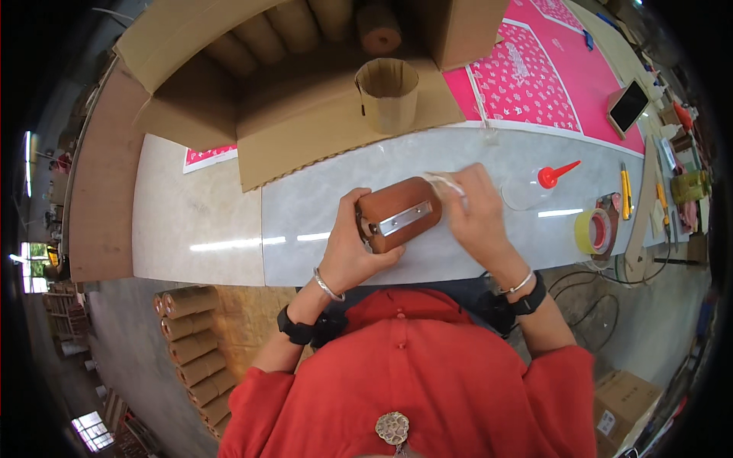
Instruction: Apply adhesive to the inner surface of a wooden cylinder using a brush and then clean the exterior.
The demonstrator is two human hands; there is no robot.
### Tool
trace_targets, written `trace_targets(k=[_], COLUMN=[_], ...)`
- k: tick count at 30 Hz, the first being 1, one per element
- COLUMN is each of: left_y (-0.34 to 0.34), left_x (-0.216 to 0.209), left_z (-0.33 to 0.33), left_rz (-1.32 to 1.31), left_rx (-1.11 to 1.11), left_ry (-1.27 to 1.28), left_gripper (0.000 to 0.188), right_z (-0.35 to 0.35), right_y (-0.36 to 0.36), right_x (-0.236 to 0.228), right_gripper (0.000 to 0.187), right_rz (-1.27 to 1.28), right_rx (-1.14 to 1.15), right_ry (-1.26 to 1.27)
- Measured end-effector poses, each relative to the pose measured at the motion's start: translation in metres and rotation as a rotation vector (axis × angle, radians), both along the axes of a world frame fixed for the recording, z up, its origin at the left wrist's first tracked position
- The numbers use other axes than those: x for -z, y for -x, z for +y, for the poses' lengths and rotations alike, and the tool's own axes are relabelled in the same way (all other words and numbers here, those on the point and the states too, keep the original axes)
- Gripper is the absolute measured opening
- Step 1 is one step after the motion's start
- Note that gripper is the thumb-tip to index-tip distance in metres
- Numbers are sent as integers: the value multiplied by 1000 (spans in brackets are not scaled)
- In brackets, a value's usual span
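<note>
A reddish-brown rounded case [402, 210] with a shiny metal strip [405, 218] along its side is held above the grey tabletop. My left hand [356, 248] is closed around its left end, thumb along the near side and fingers at the far edge. A dark fitting [365, 229] shows at that end. At the case's right end, my right hand [477, 217] is closed on a thin whitish cloth or tissue [443, 183], which touches the case. Part of the cloth is hidden by my fingers. What the case is, I cannot tell.
An open cardboard box [305, 145] lies ahead, with brown paper-wrapped rolls [294, 27] inside and a paper tube [391, 103] on its flap. Rightward are a red-nozzled bottle [527, 187], tape roll [592, 231], yellow cutter [626, 191] and phone [628, 108]. Stacked rolls [195, 343] stand lower left.
</note>
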State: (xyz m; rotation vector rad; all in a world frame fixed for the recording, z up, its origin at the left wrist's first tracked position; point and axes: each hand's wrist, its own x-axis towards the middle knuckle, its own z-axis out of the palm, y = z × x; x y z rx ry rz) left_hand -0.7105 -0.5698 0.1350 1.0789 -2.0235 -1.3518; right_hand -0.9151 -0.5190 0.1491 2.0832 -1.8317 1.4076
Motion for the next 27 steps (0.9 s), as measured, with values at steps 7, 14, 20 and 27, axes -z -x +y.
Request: trace_targets(k=[7,14,20,27], left_y=[2,-2,-4,0], left_x=[6,21,14,24], left_z=[8,5,3,5], left_rz=[-18,69,106,84], left_rx=[38,114,22,-117], left_ry=[117,336,-41,-173], left_gripper=[85,90,91,88], right_z=[-26,-12,-2,3], right_y=[-8,-41,-5,-49], right_x=[25,15,34,10], right_gripper=[20,16,9,21], right_rz=[199,85,-63,117], right_rx=[16,-130,67,-109], right_ry=[-13,31,-162,93])
